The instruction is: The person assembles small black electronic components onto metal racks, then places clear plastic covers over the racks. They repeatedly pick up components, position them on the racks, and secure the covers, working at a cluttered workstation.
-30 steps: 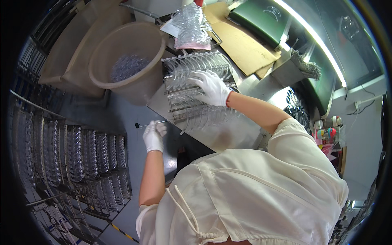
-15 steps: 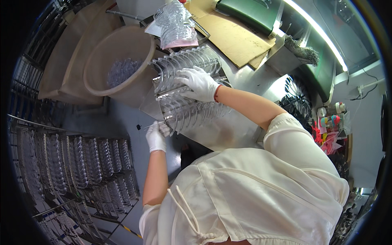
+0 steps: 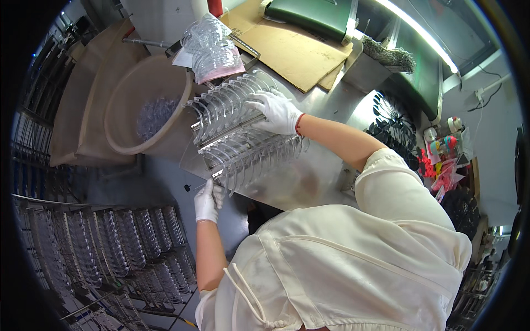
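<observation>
A metal rack (image 3: pixel 223 134) lies across the steel table, carrying two rows of clear curved plastic pieces (image 3: pixel 248 160). My right hand (image 3: pixel 276 113), in a white glove, reaches over the rack's right part. Its fingers are bent around the far row and the middle bar, partly hidden among the clear pieces. My left hand (image 3: pixel 208 202), also gloved, is at the rack's near left corner. Its fingers are curled, with the thumb and fingertips up against that corner.
Left of the table stands a round tan bin (image 3: pixel 113 118) with clear pieces inside. Loaded racks (image 3: pixel 118 243) stand lower left. Behind are bagged clear parts (image 3: pixel 212 49), cardboard (image 3: pixel 292 49) and a green conveyor (image 3: pixel 314 16). Black parts (image 3: pixel 392 121) lie at the right.
The whole view has shifted somewhat. My right hand sits farther right along the rack. The thin rod seen at my left hand no longer shows, and that hand is closer against the rack's corner.
</observation>
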The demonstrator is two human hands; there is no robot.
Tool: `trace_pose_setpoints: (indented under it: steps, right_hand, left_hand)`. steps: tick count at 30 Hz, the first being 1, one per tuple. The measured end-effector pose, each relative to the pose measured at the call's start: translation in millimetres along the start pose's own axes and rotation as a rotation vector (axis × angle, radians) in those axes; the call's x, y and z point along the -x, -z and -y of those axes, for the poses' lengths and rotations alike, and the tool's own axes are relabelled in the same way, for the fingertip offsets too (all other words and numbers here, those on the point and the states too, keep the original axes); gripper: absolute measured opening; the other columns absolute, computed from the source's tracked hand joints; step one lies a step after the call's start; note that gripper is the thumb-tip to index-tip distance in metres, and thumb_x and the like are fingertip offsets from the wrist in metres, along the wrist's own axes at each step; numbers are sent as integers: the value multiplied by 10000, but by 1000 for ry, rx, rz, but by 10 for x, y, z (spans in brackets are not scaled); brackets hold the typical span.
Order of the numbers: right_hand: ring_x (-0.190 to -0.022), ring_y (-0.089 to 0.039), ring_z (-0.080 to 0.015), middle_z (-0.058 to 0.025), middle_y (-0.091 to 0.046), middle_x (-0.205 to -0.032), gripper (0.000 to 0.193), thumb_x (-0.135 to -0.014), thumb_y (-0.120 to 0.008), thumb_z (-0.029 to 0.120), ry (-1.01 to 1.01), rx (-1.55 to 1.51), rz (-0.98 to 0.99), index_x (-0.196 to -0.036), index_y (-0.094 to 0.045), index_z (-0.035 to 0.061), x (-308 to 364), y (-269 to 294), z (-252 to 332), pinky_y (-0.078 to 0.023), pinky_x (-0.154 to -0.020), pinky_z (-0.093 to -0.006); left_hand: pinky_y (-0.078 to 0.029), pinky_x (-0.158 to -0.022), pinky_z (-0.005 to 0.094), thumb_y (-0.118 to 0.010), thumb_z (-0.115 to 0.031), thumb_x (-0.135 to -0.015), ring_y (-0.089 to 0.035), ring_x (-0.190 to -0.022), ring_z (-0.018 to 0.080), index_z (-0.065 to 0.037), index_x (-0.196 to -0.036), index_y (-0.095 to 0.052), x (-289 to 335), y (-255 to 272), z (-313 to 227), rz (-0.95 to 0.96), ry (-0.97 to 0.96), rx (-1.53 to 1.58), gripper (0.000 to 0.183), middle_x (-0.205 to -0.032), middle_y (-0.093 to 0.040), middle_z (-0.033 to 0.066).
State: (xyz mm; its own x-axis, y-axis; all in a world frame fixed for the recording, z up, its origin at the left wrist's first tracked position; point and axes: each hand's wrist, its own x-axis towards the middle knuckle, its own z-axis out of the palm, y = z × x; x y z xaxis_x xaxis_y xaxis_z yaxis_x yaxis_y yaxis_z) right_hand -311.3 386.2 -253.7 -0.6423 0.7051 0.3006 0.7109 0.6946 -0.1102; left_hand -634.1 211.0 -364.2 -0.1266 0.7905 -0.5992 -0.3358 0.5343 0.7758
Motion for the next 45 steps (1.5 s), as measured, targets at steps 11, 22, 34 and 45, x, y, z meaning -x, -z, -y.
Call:
trace_pose_setpoints:
  steps: [11, 22, 34, 45]
  right_hand:
    - [-1374, -479, -358, -175, -535, -1447, 661, -854, -748, 413, -5, -85, -67, -1390, -546, 84, 63, 63, -31, -356, -1153, -516]
    - [-1005, -660, -389, -158, -677, -1135, 367, -854, -705, 194, -422, -110, -524, -1184, -647, 44, 828, 277, 436, -535, -898, -478]
    - [-874, -720, -419, -233, -737, -976, 415, -1018, -498, 386, -780, -468, 624, -1071, -744, 57, 524, 344, -467, -566, -821, -502]
    - [-1006, -699, -396, -236, -709, -1019, 299, -916, -606, 229, -499, -124, 316, -1137, -680, 41, 1333, 191, -343, -561, -888, -471]
  left_hand:
    - [-385, -474, 220, -527, -159, -1076, -505, -526, 69, -1, -1050, -664, -15, -285, 237, -294, -258, 49, 210, -708, -622, 34]
    - [-552, -849, 452, -668, -279, -868, -724, -954, 401, -59, -1235, -705, 318, -390, -80, -395, -411, -934, 429, -1000, -743, 232]
    - [-543, -799, 493, -660, -351, -917, -708, -874, 432, -62, -1025, -763, 267, -483, -191, -433, -425, -1065, 326, -900, -724, 257]
    - [-549, -688, 466, -671, -299, -954, -703, -701, 363, -33, -911, -692, 140, -255, -78, -277, -470, -1142, 270, -781, -709, 214]
